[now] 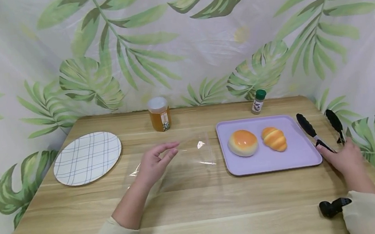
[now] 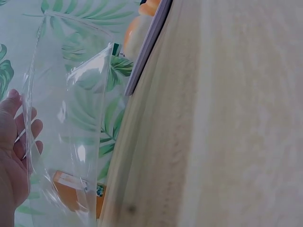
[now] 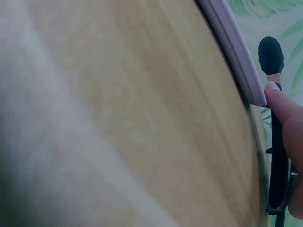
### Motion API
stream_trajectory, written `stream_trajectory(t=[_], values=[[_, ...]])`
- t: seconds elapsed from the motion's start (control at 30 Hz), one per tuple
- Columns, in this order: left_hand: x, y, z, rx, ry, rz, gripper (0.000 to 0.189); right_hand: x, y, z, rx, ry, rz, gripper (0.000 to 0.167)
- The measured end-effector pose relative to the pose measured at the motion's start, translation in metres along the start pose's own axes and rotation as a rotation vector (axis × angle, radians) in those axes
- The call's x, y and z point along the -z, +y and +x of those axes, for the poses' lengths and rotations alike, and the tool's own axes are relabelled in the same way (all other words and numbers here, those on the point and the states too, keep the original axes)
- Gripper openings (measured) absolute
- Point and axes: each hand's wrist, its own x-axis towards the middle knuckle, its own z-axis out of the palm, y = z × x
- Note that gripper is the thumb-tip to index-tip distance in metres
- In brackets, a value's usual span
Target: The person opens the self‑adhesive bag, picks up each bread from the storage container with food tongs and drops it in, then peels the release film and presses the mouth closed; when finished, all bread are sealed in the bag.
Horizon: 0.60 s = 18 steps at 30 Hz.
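Left hand: fingers narrow, thumb and fingertips close together, pinching the clear plastic bag. Bag spreads rightward over the wooden table, one edge raised; its far side stops just short of the lilac tray in the head view. Whether its mouth is parted, cannot tell.

Right hand: fingers wrapped round the handles of the black-tipped tongs, thumb along the near arm. Tong arms stand wide apart, heads pointing away from the person. Near arm lies just beside the tray's right rim; contact with the rim, cannot tell. Tongs sit close to the table's right edge.

On the tray: round glazed bun left, croissant-shaped roll right, a gap between, both inside the rim.

Checked plate near the table's left edge, wood between it and the left hand. Amber jar and green-capped shaker toward the back edge, well apart. Broad wood runs in front of tray and bag. Leaf-print cloth rises behind.
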Motion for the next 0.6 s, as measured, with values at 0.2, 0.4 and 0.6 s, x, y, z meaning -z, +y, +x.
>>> stream_trajectory(t=[0.2, 0.4, 0.6], values=[[-0.006, -0.003, -0.001, 0.010, -0.007, -0.014, 0.024, -0.003, 0.001, 0.003, -0.055, 0.015, 0.006, 0.115], [-0.010, -0.003, 0.000, 0.044, -0.016, -0.018, 0.025, -0.004, 0.001, 0.000, -0.071, 0.068, 0.094, 0.111], [-0.010, -0.004, 0.002, 0.094, -0.001, -0.053, 0.025, -0.001, -0.001, -0.015, 0.046, 0.134, 0.253, 0.100]])
